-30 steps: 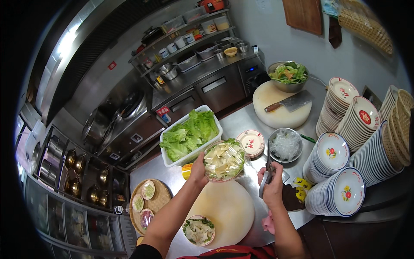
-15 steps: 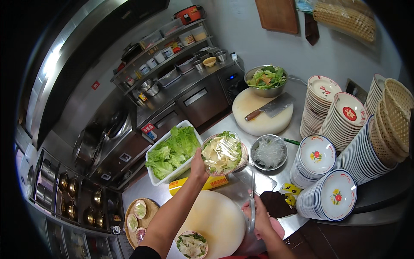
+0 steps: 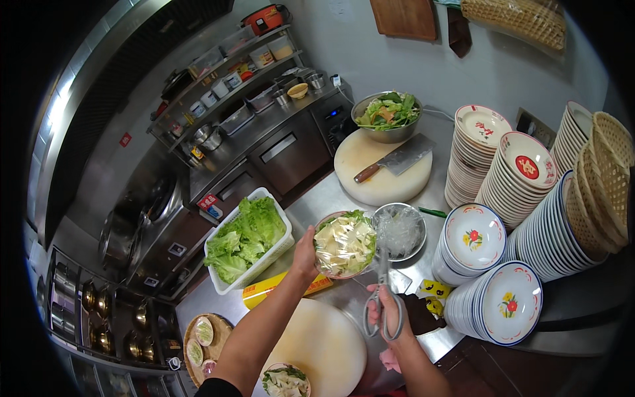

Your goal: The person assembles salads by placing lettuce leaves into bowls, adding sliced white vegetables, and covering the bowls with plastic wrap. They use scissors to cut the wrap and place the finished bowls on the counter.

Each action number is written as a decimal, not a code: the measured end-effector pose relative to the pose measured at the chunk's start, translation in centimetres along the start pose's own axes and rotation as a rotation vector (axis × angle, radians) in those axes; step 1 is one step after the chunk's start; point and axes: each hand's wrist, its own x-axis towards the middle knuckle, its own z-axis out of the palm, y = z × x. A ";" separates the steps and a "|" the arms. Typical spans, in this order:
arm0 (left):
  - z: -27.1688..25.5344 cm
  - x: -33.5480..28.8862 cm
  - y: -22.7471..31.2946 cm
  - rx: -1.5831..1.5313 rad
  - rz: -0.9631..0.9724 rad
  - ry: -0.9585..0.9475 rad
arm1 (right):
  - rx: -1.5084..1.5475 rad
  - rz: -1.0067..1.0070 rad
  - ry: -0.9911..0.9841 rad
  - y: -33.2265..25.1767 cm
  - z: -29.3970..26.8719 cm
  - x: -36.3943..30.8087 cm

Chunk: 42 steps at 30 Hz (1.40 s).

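A film-covered bowl of pale slices and green leaves [image 3: 344, 246] is held up by my left hand [image 3: 305, 257], whose fingers grip its left rim. Through its rings, my right hand [image 3: 389, 316] holds a pair of grey-handled scissors [image 3: 383, 281]. Their blades point away from me, close to the bowl's right edge; whether they touch the film I cannot tell. Below my hands, a second bowl of similar food [image 3: 286, 382] stands on the near round cutting board [image 3: 331, 344], partly out of frame. A pink cloth [image 3: 389, 359] shows beside my right wrist.
A white basket of lettuce [image 3: 286, 237] and a yellow box [image 3: 256, 294] lie left. Beyond are a metal bowl of clear plastic [image 3: 421, 246], a cleaver [image 3: 397, 161] on another board, and a bowl of greens [image 3: 413, 127]. Stacked plates [image 3: 509, 308] crowd the right; a round wicker tray [image 3: 221, 329] sits near left.
My right hand has turned the scissors, so both finger rings now show, and the blades have come beside the bowl. The view has shifted slightly; my left hand keeps its hold.
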 end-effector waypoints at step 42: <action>2.1 2.5 4.4 0.465 -0.232 -0.410 | 0.023 -0.017 -0.041 -2.4 -1.5 1.8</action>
